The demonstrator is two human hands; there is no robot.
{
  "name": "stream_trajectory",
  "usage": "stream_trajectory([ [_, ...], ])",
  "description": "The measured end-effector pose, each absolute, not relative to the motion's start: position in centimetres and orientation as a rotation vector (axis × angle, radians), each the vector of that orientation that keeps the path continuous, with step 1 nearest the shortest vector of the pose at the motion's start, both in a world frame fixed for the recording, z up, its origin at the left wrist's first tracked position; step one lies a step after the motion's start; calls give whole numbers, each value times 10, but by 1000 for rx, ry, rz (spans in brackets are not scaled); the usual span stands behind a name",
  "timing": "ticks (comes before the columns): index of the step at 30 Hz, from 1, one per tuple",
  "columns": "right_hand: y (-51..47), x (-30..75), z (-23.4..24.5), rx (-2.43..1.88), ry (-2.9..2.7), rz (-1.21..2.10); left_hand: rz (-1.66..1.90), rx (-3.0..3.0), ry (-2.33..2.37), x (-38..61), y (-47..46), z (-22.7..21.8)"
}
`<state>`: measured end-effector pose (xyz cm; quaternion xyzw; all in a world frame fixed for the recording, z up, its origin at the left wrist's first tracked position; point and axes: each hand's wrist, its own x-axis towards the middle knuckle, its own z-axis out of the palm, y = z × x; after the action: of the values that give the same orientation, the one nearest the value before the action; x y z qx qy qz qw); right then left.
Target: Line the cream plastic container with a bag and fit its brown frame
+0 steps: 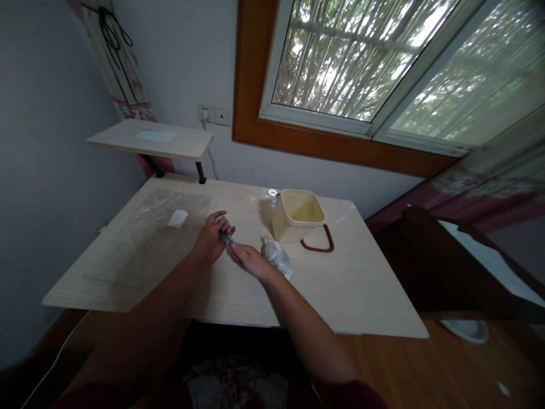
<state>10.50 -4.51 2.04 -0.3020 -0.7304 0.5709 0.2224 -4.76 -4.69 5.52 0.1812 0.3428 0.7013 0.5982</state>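
My right hand (251,260) grips a small, narrow, dark grey object (226,238); its exact kind is too small to make out. Around the far end of the same object curl some fingers of my left hand (212,237), while its index finger points outward. Both hands are above the middle of the pale wooden table (340,289). Close to my right wrist lies a crumpled clear plastic bag (277,257) with something whitish in it. Behind the bag stands a cream plastic bucket (297,218), its brown handle (330,241) lowered onto the table at the right.
On the table's left side a clear plastic sheet (145,244) lies flat, with a small white packet (177,218) on it. A raised shelf (187,146) with a paper stands at the back left. A dark piece of furniture (430,261) is to the right of the table.
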Motion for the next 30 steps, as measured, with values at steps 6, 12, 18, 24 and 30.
stream_trajectory([
  [6, -46, 103, 18, -836, -2109, 1441, 1586, 309, 731, -55, -45, 61],
  [12, -50, 102, 17, -796, -2236, 1305, 1568, 293, 784, -63, -45, 63],
  [18, -60, 100, 26, -1013, -2526, 756, 1561, 252, 855, -65, -44, 62],
  [24, -68, 98, 50, -1057, -2567, 238, 1642, 283, 844, -70, -46, 73],
  [30, -66, 93, 66, -1090, -2394, 545, 1817, 489, 814, -74, -57, 95],
])
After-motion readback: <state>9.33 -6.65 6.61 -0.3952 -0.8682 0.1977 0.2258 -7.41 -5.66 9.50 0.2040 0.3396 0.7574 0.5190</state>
